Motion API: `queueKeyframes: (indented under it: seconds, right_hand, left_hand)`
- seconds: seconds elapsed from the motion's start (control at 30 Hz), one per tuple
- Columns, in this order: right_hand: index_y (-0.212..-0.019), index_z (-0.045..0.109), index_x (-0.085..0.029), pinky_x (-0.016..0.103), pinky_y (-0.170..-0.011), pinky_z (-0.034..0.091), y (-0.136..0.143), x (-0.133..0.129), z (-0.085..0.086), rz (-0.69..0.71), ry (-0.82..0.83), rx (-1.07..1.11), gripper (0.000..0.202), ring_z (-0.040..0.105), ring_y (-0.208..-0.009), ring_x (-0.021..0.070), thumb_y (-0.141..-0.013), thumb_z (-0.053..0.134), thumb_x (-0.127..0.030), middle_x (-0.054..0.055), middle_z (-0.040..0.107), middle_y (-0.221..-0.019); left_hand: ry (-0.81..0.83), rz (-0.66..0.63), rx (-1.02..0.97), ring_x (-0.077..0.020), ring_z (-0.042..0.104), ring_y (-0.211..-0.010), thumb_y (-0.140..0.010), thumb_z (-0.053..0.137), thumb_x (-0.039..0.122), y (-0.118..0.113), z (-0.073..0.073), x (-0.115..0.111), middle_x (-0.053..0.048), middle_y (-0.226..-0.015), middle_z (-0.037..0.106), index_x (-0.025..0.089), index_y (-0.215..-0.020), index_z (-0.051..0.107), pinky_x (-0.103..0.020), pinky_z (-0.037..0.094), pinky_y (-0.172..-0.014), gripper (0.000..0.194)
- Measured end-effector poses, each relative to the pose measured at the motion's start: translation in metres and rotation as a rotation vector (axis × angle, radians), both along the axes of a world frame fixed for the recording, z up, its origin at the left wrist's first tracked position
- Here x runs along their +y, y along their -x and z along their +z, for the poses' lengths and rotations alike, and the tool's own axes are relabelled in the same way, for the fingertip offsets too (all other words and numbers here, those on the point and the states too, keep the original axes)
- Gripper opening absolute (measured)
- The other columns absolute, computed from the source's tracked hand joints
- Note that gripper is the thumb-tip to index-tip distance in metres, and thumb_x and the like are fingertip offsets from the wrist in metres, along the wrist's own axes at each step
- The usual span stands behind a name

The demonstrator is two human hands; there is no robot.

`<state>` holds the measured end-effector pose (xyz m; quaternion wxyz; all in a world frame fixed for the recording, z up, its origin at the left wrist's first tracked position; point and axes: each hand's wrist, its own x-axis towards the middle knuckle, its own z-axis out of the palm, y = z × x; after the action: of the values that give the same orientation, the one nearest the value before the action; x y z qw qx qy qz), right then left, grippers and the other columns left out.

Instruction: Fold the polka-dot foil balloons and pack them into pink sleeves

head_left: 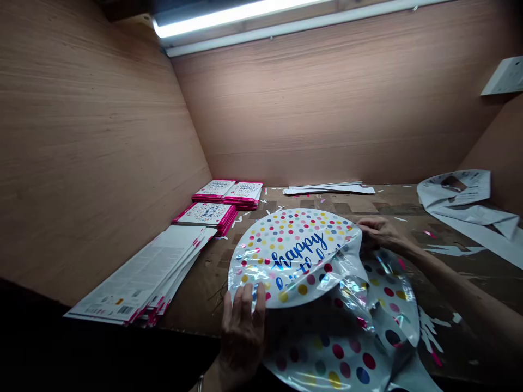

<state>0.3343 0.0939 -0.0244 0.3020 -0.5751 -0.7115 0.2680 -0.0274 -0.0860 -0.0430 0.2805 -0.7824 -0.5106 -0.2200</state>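
Note:
A round white foil balloon (294, 256) with coloured dots and blue "happy" lettering lies flat, its right side folded over. On its lower left edge rest the fingertips of my left hand (244, 326), the fingers slightly apart. At the upper right edge, my right hand (378, 231) pinches the foil with its fingers pressed together. More dotted foil balloons (327, 359) hang crumpled beneath, over the table's front edge, and reach to the right under my right forearm.
Stacks of pink-edged printed packets (206, 213) stand at the back left, with a fanned pile of printed sleeves (139, 272) in front. White strips (329, 189) lie along the back wall. Crumpled white backing material (469, 198) is at right. Paper scraps dot the brown table (204, 288).

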Motion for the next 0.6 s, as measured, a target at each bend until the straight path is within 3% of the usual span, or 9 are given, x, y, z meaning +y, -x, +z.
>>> queueKeyframes:
  seconds: [0.1, 0.17, 0.27, 0.33, 0.4, 0.5, 0.6]
  right_hand:
    - [-0.062, 0.059, -0.016, 0.024, -0.047, 0.035, 0.017, 0.030, 0.008, 0.035, 0.028, -0.146, 0.051, 0.048, -0.051, 0.0135, -0.072, 0.043, -0.063, 0.000, 0.051, -0.053]
    - [-0.060, 0.059, -0.017, 0.024, -0.047, 0.034, 0.028, 0.050, 0.009, 0.038, 0.036, -0.236, 0.048, 0.048, -0.052, 0.0138, -0.074, 0.044, -0.061, 0.000, 0.051, -0.051]
    - [-0.062, 0.061, -0.018, 0.024, -0.050, 0.035, 0.045, 0.073, 0.003, 0.038, 0.037, -0.366, 0.043, 0.053, -0.058, 0.0161, -0.077, 0.045, -0.055, 0.003, 0.057, -0.059]
    - [-0.065, 0.062, -0.018, 0.026, -0.055, 0.037, 0.056, 0.083, -0.006, 0.022, 0.021, -0.448, 0.041, 0.057, -0.066, 0.0188, -0.080, 0.044, -0.052, 0.006, 0.062, -0.068]
    - [-0.069, 0.063, -0.017, 0.028, -0.060, 0.039, 0.068, 0.088, -0.015, -0.006, 0.000, -0.520, 0.041, 0.058, -0.074, 0.0216, -0.083, 0.042, -0.049, 0.010, 0.064, -0.076]
    - [-0.080, 0.065, -0.015, 0.032, -0.069, 0.041, 0.082, 0.089, -0.026, -0.029, -0.055, -0.593, 0.037, 0.059, -0.082, 0.0241, -0.086, 0.040, -0.043, 0.014, 0.065, -0.084]
    - [-0.098, 0.062, -0.012, 0.038, -0.081, 0.039, 0.083, 0.082, -0.023, -0.010, -0.158, -0.627, 0.032, 0.055, -0.095, 0.0273, -0.086, 0.041, -0.033, 0.017, 0.062, -0.099]
  left_hand:
    - [0.063, 0.065, -0.178, -0.0311, 0.057, -0.096, -0.080, 0.050, 0.017, -0.001, 0.008, 0.014, -0.018, -0.105, 0.059, 0.010, -0.111, 0.053, -0.046, 0.046, -0.081, 0.032]
    - [0.254, 0.096, -0.435, -0.0257, 0.061, -0.082, -0.081, 0.050, 0.025, 0.001, 0.014, 0.025, -0.011, -0.086, 0.064, 0.014, -0.090, 0.060, -0.037, 0.048, -0.072, 0.017]
    - [0.656, 0.161, -0.876, -0.0173, 0.057, -0.057, -0.077, 0.055, 0.038, 0.012, 0.016, 0.043, -0.001, -0.059, 0.057, 0.015, -0.066, 0.057, -0.025, 0.043, -0.053, 0.026]
    - [0.753, 0.222, -1.036, -0.0150, 0.053, -0.051, -0.076, 0.056, 0.042, 0.021, 0.014, 0.054, 0.002, -0.051, 0.051, 0.015, -0.062, 0.053, -0.022, 0.038, -0.047, 0.030]
    - [0.719, 0.313, -0.961, -0.0143, 0.052, -0.050, -0.078, 0.054, 0.036, 0.029, 0.014, 0.063, 0.003, -0.049, 0.048, 0.016, -0.060, 0.050, -0.021, 0.036, -0.047, 0.028]
    - [0.639, 0.422, -0.692, -0.0174, 0.054, -0.056, -0.079, 0.050, 0.023, 0.033, 0.020, 0.065, -0.001, -0.054, 0.053, 0.016, -0.063, 0.052, -0.025, 0.038, -0.054, 0.018]
    - [0.344, 0.293, -0.443, -0.0252, 0.058, -0.079, -0.084, 0.046, 0.027, 0.024, 0.030, 0.054, -0.011, -0.082, 0.062, 0.014, -0.084, 0.059, -0.034, 0.044, -0.066, 0.018]
